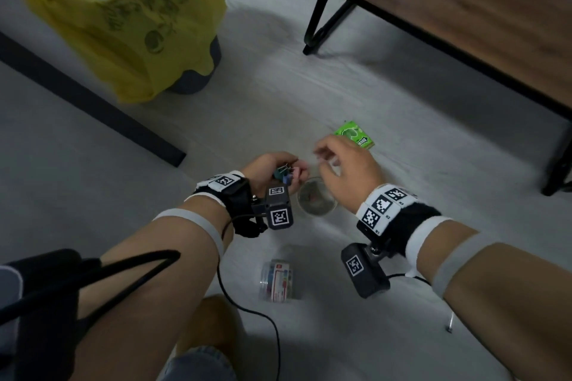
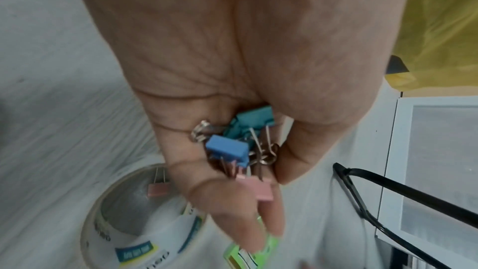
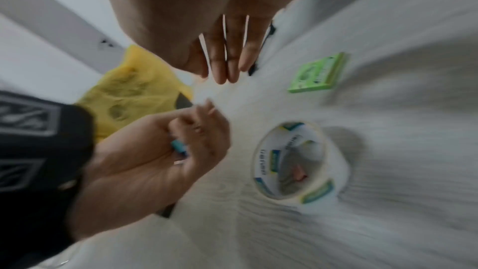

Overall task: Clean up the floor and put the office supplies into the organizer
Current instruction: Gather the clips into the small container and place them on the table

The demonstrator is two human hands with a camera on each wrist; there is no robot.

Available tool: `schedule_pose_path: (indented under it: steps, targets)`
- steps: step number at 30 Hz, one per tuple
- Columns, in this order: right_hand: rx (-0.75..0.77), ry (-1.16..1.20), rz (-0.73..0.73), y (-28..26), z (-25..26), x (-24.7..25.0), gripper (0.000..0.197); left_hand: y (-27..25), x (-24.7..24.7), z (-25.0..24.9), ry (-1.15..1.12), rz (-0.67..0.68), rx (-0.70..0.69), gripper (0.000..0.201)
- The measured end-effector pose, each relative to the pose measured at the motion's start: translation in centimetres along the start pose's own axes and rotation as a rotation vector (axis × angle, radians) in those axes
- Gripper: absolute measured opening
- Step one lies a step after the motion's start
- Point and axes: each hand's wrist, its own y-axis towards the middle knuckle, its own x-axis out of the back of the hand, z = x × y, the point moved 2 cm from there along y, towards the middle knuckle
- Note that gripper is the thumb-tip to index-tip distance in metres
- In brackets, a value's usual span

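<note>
My left hand [image 1: 286, 168] hovers just above the floor, its fingers curled round a bunch of binder clips [image 2: 240, 146]: one teal, one blue, one pink. A roll of clear tape [image 1: 316, 200] stands on the floor just right of that hand, and a pink clip [image 2: 158, 190] lies inside its core. Above the roll hangs my right hand [image 1: 325, 158], its fingers [image 3: 225, 62] straight and empty. A green flat box [image 1: 354, 135] lies beyond the right hand. A clear jar of coloured clips [image 1: 277, 280] lies on its side between my forearms.
A bin lined with a yellow bag [image 1: 130, 25] stands at the back left beside a dark baseboard strip [image 1: 93, 102]. A wooden table [image 1: 448, 15] on black metal legs [image 1: 318, 22] fills the back right. A cable [image 1: 247, 309] trails by my knee.
</note>
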Motion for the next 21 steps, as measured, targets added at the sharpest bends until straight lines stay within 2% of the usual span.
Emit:
schedule_pose_path:
  steps: [1,2,4,5,7,10,12,15,16,18,19,21]
  targets:
    - [-0.039,-0.065,0.027,-0.3,-1.0,-0.1,0.013,0.4,0.5,0.0,0.041,-0.019,0.0,0.044]
    - [-0.068,-0.161,0.129,-0.8,-1.9,-0.3,0.014,0.8,1.0,0.1,0.089,-0.048,-0.01,0.045]
    - [-0.049,-0.431,0.424,-2.5,-2.9,-1.5,0.027,1.7,2.0,0.2,0.2,-0.143,-0.052,0.048]
    - [-0.011,-0.541,0.519,-3.4,-3.3,-2.2,0.036,2.1,2.6,0.3,0.285,-0.194,-0.082,0.049]
    - [0.054,-0.637,0.56,-4.8,-3.6,-3.3,0.04,2.5,3.4,0.9,0.476,-0.283,-0.129,0.048]
    - [0.064,-0.484,0.445,-5.4,-4.4,-3.7,0.032,3.5,4.3,1.9,0.649,-0.374,-0.192,0.036]
    - [0.025,-0.304,0.282,-5.0,-4.9,-2.9,0.029,3.8,4.3,2.2,0.809,-0.402,-0.253,0.023]
    - [-0.161,-0.101,-0.015,-3.9,-6.1,-0.6,0.021,3.9,2.6,2.3,0.982,-0.373,-0.341,0.007]
    - [-0.224,-0.059,-0.09,-3.7,-6.5,0.0,0.022,4.0,1.8,2.5,1.025,-0.342,-0.359,0.008]
    - [-0.317,-0.024,-0.161,-3.8,-7.4,0.7,0.028,4.7,0.7,2.9,1.196,-0.288,-0.371,0.032]
    - [-0.343,-0.029,-0.158,-4.0,-7.8,0.7,0.031,5.1,0.4,3.2,1.315,-0.279,-0.357,0.039]
    - [-0.355,-0.076,-0.111,-4.6,-8.4,0.5,0.034,6.1,-0.1,3.7,1.503,-0.287,-0.336,0.039]
